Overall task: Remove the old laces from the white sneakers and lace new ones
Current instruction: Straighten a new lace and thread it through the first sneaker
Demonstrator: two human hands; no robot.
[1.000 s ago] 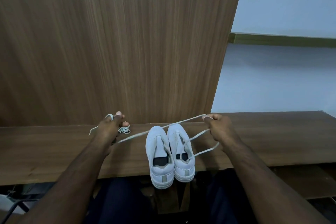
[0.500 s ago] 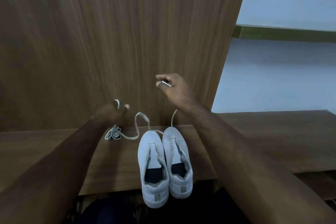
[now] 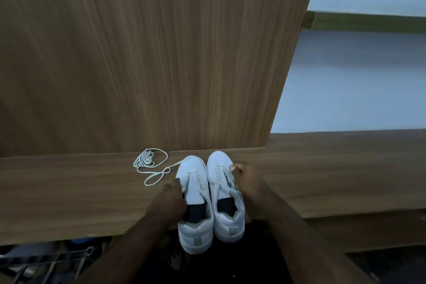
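My left hand (image 3: 169, 200) grips the left sneaker (image 3: 194, 200) at its collar, my right hand (image 3: 247, 178) pinches the right sneaker (image 3: 224, 193) along its eyelets. Both white sneakers sit side by side, heels overhanging the wooden shelf (image 3: 69, 191). Beyond, a loose white lace (image 3: 151, 163) lies coiled, one end trailing to the left toe.

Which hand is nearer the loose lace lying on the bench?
Left. The left hand grips the left sneaker beside the loose lace; the right hand is beyond both sneakers.

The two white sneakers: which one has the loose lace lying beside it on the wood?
The left sneaker: the loose lace lies coiled beside its toe. The right sneaker has none.
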